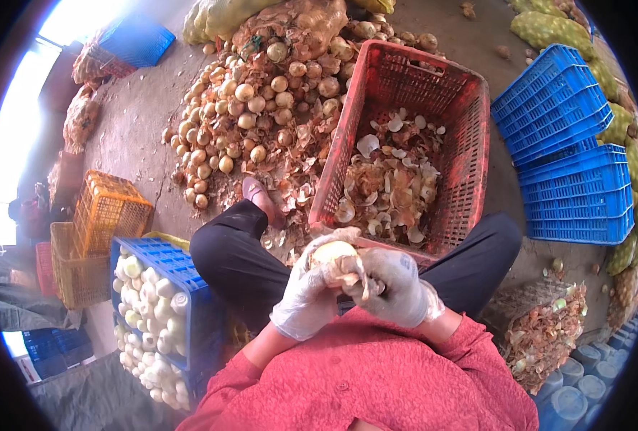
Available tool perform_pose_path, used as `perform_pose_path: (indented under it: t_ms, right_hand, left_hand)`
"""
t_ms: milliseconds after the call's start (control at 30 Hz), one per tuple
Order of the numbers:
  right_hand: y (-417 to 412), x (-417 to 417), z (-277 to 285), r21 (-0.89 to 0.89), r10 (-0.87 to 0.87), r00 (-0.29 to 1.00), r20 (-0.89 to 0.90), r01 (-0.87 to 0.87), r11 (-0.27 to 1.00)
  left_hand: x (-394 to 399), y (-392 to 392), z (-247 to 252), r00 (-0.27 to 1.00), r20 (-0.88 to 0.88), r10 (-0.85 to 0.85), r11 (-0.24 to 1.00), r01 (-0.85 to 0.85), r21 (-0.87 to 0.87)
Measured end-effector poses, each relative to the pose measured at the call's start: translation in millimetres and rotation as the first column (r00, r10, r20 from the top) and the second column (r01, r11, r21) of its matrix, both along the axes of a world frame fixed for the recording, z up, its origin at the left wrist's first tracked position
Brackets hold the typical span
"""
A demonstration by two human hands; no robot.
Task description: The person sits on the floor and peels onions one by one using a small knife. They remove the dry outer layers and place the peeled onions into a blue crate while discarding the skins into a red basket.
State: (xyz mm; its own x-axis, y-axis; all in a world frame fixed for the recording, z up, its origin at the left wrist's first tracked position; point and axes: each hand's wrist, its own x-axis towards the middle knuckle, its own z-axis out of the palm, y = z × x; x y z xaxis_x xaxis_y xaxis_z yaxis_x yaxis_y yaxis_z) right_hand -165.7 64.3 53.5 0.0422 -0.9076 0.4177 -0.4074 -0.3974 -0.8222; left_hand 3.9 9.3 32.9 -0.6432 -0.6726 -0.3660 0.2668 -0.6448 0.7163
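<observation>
My left hand [309,291], in a whitish glove, is curled around an onion [334,251] in front of my lap. The onion's pale yellow surface shows at the top. Loose brown onion skin [358,273] hangs between the hands, pinched by my right hand [397,285], also gloved. Its fingers are bent in against the onion, and whether they also hold a small tool is hidden. Just beyond the hands stands a red plastic crate [334,145] with onion skins and trimmings [392,188] in its bottom.
Unpeeled onions [246,105] and loose skins cover the floor ahead, beside a mesh sack [297,27]. Peeled onions [149,301] fill stacked blue crates [203,318] at left. Orange crates [115,202] stand farther left, blue crates [575,194] at right. A heap of skins [548,328] lies at lower right.
</observation>
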Motion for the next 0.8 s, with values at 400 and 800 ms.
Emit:
perform_pose_path:
  t_ms: [400,800]
  right_hand:
    - [-9.8,-49.8,-97.9,0.469,-0.244,0.737,0.63,-0.11,0.876]
    - [8.7,-10.4,-30.1,0.59,-0.366,0.93,0.037,0.275,0.759]
  left_hand:
    - [-2.7,-41.4,14.6,0.905,0.42,-0.075,0.327,0.42,-0.847]
    - [-9.7,-9.2,-18.8,0.995,0.041,0.092,0.994,-0.089,-0.059]
